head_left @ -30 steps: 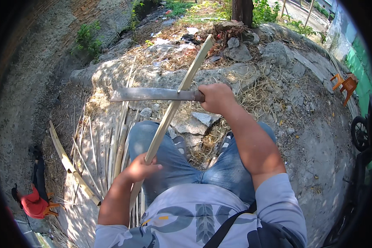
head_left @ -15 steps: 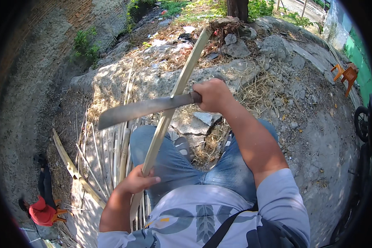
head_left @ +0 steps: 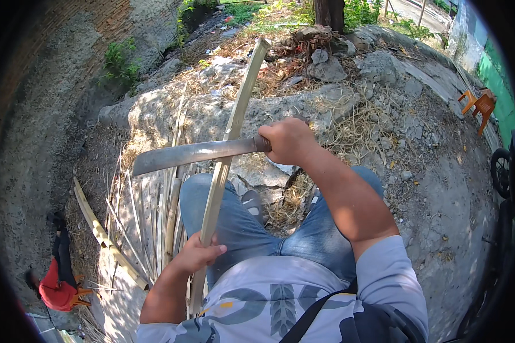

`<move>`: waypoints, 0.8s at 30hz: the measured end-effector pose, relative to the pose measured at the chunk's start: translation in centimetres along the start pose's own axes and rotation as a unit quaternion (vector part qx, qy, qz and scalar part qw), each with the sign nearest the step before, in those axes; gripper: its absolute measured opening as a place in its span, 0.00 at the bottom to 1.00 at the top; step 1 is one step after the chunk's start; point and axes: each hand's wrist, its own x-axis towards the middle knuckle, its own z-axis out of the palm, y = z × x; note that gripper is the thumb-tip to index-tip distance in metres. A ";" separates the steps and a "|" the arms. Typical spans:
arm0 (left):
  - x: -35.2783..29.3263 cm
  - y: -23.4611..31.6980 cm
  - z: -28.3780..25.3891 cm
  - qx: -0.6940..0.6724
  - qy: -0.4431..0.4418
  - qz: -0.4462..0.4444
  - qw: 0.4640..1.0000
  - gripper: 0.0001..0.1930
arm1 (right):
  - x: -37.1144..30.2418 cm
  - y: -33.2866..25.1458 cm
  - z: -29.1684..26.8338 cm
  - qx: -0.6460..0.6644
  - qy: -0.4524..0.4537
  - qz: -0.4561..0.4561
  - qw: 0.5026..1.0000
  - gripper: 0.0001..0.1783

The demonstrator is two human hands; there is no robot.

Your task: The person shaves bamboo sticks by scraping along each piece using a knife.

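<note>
My right hand (head_left: 290, 140) is wrapped round the dark handle of a machete (head_left: 191, 154), its broad blade pointing left. The blade lies across a long pale bamboo strip (head_left: 240, 108), at about the middle of its length. Low on that strip, my left hand (head_left: 199, 253) grips it with the thumb lying across. From beside my belly the strip slants up and away, its far end raised toward the rocks. To the left of my knee, several narrow bamboo strips (head_left: 170, 214) lie on the ground.
A thicker curved bamboo piece (head_left: 106, 237) lies farther left. Near the left rim a person in red (head_left: 58, 288) sits on an orange seat. Rocks (head_left: 326, 68) and a tree trunk (head_left: 329, 14) stand ahead. Orange plastic chairs (head_left: 484, 108) and a wheel (head_left: 500, 171) are at the right.
The far end of the bamboo strip has swung left, making it steeper. My right hand and the machete have shifted slightly left and down toward me; the blade is less blurred.
</note>
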 end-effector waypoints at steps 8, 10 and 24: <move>0.2 -0.1 -0.2 0.017 -0.002 0.020 1.000 0.16 | 0.1 -0.6 1.8 -0.002 0.025 -0.135 0.990 0.12; 0.0 -1.2 -1.0 0.093 0.003 0.027 0.995 0.16 | -0.3 2.6 0.6 0.028 0.042 0.013 0.999 0.11; 0.4 -0.2 0.1 0.026 0.032 0.015 0.999 0.15 | -0.2 -3.2 2.5 0.027 -0.003 -0.150 0.988 0.11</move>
